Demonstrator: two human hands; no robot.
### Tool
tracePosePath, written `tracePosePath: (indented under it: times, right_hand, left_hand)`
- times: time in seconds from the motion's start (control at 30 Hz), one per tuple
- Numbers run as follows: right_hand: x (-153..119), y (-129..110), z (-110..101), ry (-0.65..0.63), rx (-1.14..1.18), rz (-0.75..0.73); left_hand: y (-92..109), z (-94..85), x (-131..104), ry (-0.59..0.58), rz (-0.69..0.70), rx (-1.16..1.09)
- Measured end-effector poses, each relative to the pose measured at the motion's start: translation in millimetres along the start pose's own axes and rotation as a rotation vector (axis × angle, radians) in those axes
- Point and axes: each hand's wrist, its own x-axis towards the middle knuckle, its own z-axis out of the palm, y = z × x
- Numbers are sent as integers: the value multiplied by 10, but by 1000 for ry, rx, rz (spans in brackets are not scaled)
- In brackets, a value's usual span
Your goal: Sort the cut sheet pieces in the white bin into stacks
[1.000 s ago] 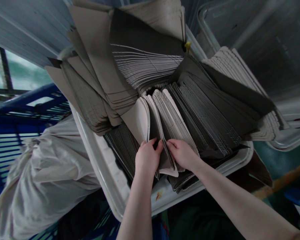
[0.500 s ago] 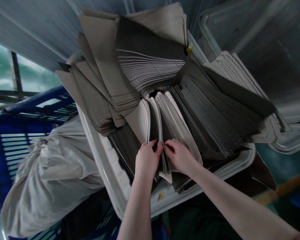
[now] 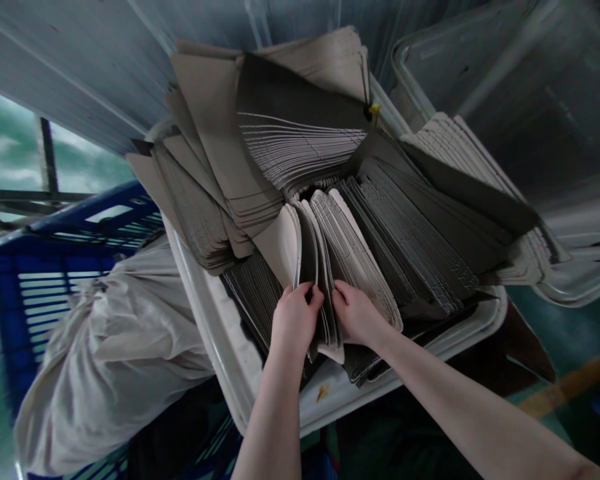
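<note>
A white tray (image 3: 225,363) holds many thin grey sheets in dense stacks. Near its front, my left hand (image 3: 297,317) is closed on light grey sheets (image 3: 291,243) that curve upward. Just to the right, my right hand (image 3: 355,310) pinches the edges of neighbouring grey sheets, its fingertips a short way from the left ones. Beside it leans a bundle of pale sheets (image 3: 363,260). Darker sheets (image 3: 410,233) stand on edge farther right. Behind, a fanned stack (image 3: 305,143) rises above the others.
At the left, a blue crate (image 3: 25,267) holds a pale cloth bag (image 3: 130,340). A translucent bin (image 3: 485,73) stands at the back right. Grey corrugated panelling (image 3: 80,60) runs behind the tray. A yellow tag (image 3: 375,112) shows at the tray's back edge.
My right hand has moved slightly right, away from the left fingertips, and its fingers have closed more. My left hand keeps its grip. The whole view has shifted a little.
</note>
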Motion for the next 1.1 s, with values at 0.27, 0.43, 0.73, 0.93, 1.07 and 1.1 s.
tracePosePath:
  times: [0.27,0.43,0.73,0.93,1.07,1.1]
  right_hand:
    - [-123,-12,122,-220,118,-44]
    - [-246,-138,361,-181,-124,-151]
    - [-454,-324,-29,-208,-174,-275]
    - [-179,-57,-680,324,-613,-134]
    - [12,1,-736,265,-596,-29]
    - [48,-8,-742,248,-570,-7]
  left_hand:
    - [22,-90,41,-18,-55,-222]
    - [49,-186,169,117,-81,98]
    - [-111,-356,-28,53,34,-158]
    - [-253,-219,-218,116,-125,-41]
    - [-378,-233,-223,92,-199,56]
    - [-398,-244,-217,88,-191,52]
